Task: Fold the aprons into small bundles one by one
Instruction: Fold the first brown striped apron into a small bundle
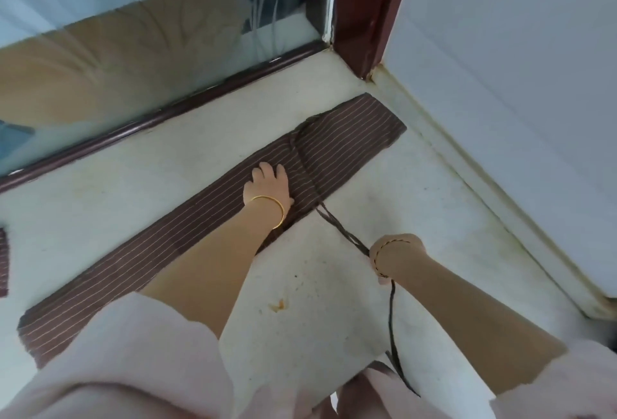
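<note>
Head view: left hand (267, 185) flat on the apron (187, 225), right hand (394, 256) gripping its tie (340, 231); I'd draw it snug, steadily.

A brown striped cloth piece (3, 261) is cut off by the left edge, and the right hand (394, 255) gripping the thin dark apron cord (340, 229) hides its own fingertips.
</note>
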The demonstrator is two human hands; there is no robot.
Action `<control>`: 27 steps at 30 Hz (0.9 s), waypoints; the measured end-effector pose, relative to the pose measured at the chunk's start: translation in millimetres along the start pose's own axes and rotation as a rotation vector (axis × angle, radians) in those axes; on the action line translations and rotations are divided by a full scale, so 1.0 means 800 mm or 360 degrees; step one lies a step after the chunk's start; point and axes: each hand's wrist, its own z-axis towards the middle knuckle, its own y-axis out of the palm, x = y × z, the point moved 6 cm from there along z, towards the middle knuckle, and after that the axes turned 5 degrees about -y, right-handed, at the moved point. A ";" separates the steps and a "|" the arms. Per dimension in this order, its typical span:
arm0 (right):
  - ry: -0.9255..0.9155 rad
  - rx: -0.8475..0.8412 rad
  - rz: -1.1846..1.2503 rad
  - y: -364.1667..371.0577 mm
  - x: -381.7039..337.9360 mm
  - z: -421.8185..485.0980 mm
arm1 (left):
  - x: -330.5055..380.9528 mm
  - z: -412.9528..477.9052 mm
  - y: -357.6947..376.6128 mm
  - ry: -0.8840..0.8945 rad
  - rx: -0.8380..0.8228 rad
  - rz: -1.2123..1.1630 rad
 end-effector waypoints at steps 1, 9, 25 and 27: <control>0.0017 0.0088 0.0031 -0.009 0.000 0.000 | 0.002 0.001 -0.009 0.0040 0.0075 0.0011; -0.0902 0.1181 0.0488 -0.076 -0.126 -0.005 | -0.055 -0.003 -0.001 0.0090 0.0340 -0.0011; -0.0417 0.1212 0.0064 -0.124 -0.083 0.082 | -0.062 -0.056 0.040 0.0036 0.0065 -0.0510; -0.0419 0.1299 0.0006 -0.128 -0.080 0.075 | -0.059 -0.069 0.046 0.0131 0.0123 -0.0488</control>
